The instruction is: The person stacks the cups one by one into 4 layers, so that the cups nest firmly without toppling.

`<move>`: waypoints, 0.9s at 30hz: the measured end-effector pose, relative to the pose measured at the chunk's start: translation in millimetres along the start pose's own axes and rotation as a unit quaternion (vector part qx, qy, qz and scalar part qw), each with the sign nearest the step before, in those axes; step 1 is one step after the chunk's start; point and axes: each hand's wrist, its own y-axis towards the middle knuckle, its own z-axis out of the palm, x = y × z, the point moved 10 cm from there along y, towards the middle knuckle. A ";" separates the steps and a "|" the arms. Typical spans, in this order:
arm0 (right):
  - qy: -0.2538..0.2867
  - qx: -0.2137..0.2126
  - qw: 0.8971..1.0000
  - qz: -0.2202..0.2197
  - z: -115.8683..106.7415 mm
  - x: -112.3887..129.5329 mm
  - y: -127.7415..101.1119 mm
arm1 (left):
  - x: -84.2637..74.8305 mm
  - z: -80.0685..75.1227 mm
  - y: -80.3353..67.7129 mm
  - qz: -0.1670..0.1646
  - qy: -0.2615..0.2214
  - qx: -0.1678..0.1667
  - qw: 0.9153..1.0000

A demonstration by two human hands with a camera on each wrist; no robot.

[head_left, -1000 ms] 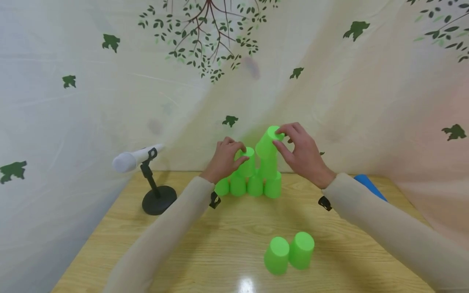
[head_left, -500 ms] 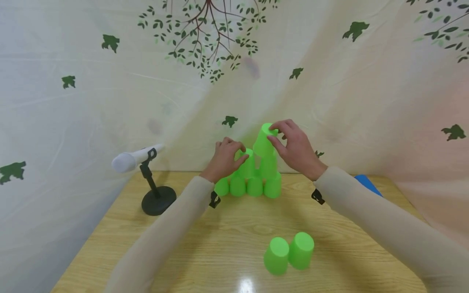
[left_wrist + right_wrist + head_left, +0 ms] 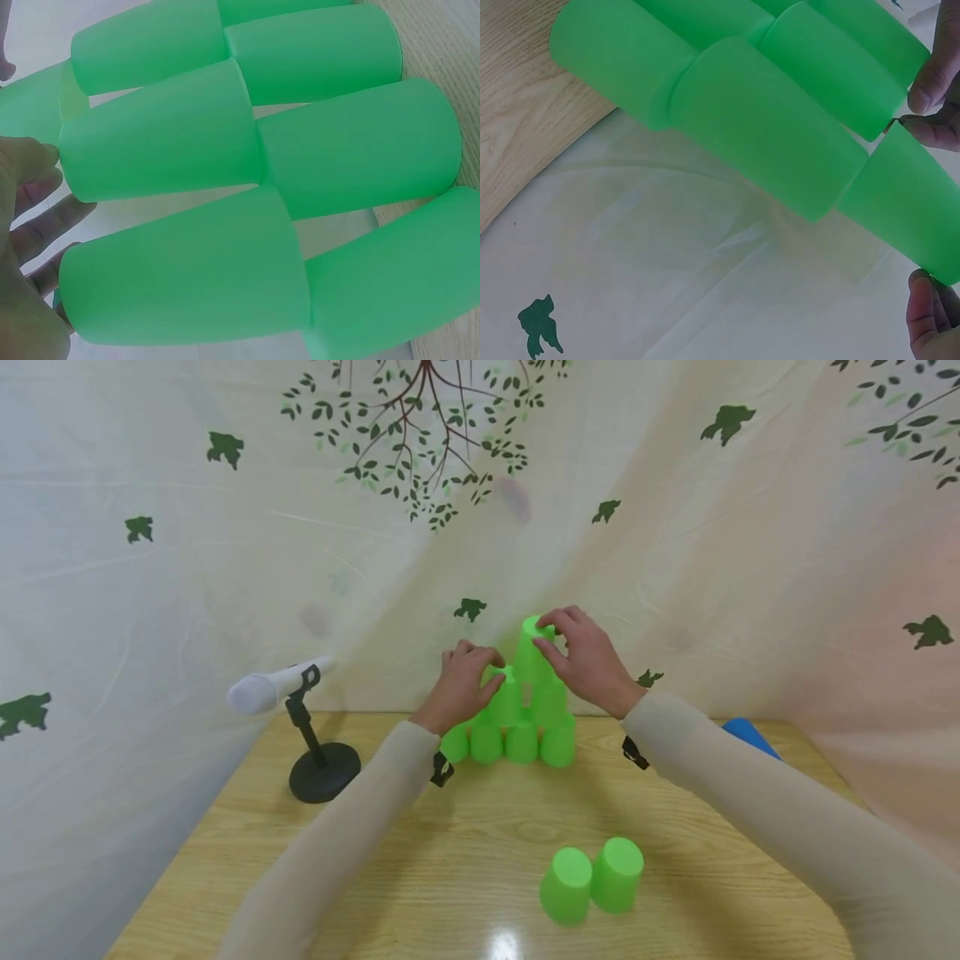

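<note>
Upside-down green cups point(image 3: 558, 743) form a stacked pyramid at the back of the table. My right hand point(image 3: 592, 668) pinches another upside-down green cup point(image 3: 529, 656) by its narrow end, at the top right of the stack. In the right wrist view, that cup's wide rim overlaps the second-row cup point(image 3: 772, 135). My left hand point(image 3: 461, 685) is at the left of the stack, its thumb and fingertips about the top of a second-row cup point(image 3: 161, 135). Part of the left side of the stack is hidden behind the left hand.
Two more upside-down green cups point(image 3: 566, 885) stand close together on the front of the wooden table point(image 3: 420, 877). A white microphone point(image 3: 273, 683) on a black stand point(image 3: 326, 772) is at the left. A blue object point(image 3: 750, 737) lies behind my right forearm. Printed cloth hangs behind.
My right hand has moved left with its cup, which has gone from tilted to nearly upright over the second row. The left hand stays in place.
</note>
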 end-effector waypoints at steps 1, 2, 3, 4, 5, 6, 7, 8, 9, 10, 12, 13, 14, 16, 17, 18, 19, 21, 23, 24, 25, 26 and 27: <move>0.000 0.002 1.000 0.002 1.0 -0.6 0.8 | 0.3 0.5 -0.1 -0.002 0.002 0.002 1.000; -0.001 0.004 1.000 0.004 2.1 -1.2 1.6 | 0.4 0.7 -0.1 -0.003 0.002 0.003 1.000; 0.001 0.007 1.000 0.005 3.0 -1.8 2.3 | 0.5 1.0 -0.1 -0.004 0.001 0.004 1.000; -0.003 0.009 1.000 0.008 4.0 -2.4 3.1 | 0.5 1.2 0.1 -0.005 0.001 0.005 1.000; -0.003 0.012 1.000 0.009 5.0 -2.8 3.9 | 0.3 1.3 0.1 -0.004 0.000 0.005 1.000; -0.003 0.014 1.000 0.010 5.9 -3.1 4.5 | 0.1 1.1 0.2 -0.004 0.000 0.005 1.000; -0.002 0.017 1.000 0.012 6.6 -3.3 5.2 | -0.2 0.9 0.2 -0.003 0.001 0.004 1.000; -0.004 0.018 1.000 0.013 7.3 -3.4 5.9 | -0.7 0.3 0.3 -0.002 0.001 0.003 1.000; -0.005 0.019 1.000 0.014 7.8 -3.5 6.5 | -1.2 0.0 0.3 -0.001 0.000 0.002 1.000; -0.008 0.019 1.000 0.015 8.0 -3.6 7.2 | -1.4 -0.4 0.4 0.000 0.001 0.000 1.000; -0.010 0.019 1.000 0.018 8.2 -3.8 8.1 | -1.5 -0.8 0.6 0.001 0.000 -0.001 1.000; -0.012 0.019 1.000 0.019 8.2 -3.8 8.5 | -1.4 -0.6 0.8 0.000 0.001 -0.001 1.000; -0.014 0.019 1.000 0.020 8.1 -4.0 9.0 | -1.0 -0.3 1.0 -0.001 0.002 -0.001 1.000; -0.016 0.020 0.999 0.023 8.2 -4.2 9.5 | -0.2 0.3 1.4 -0.003 0.006 0.000 1.000; -0.017 0.020 0.999 0.024 8.4 -4.5 9.7 | 0.0 0.6 1.5 -0.004 0.007 0.000 1.000; -0.016 0.021 0.999 0.026 8.6 -4.6 9.8 | 0.3 0.7 1.6 -0.005 0.008 0.000 1.000; -0.016 0.023 0.999 0.027 8.9 -4.8 9.8 | 0.4 0.7 1.6 -0.006 0.010 0.000 1.000; -0.014 0.027 0.999 0.030 9.7 -5.6 9.5 | 0.6 0.5 1.5 -0.006 0.007 0.000 1.000; -0.011 0.031 0.999 0.033 10.5 -6.4 9.0 | 0.7 0.2 1.2 -0.006 0.003 0.000 1.000; -0.009 0.033 0.999 0.034 11.1 -7.1 8.7 | 0.7 0.0 1.0 -0.007 0.001 0.001 1.000; -0.008 0.035 0.999 0.035 11.4 -7.6 8.3 | 0.9 0.1 0.7 -0.007 0.001 0.001 1.000; -0.007 0.035 0.999 0.035 11.4 -8.1 8.0 | 1.3 0.1 0.5 -0.008 0.000 0.002 1.000; -0.007 0.034 0.999 0.034 11.0 -8.2 7.8 | 1.8 0.2 0.2 -0.010 0.001 0.002 1.000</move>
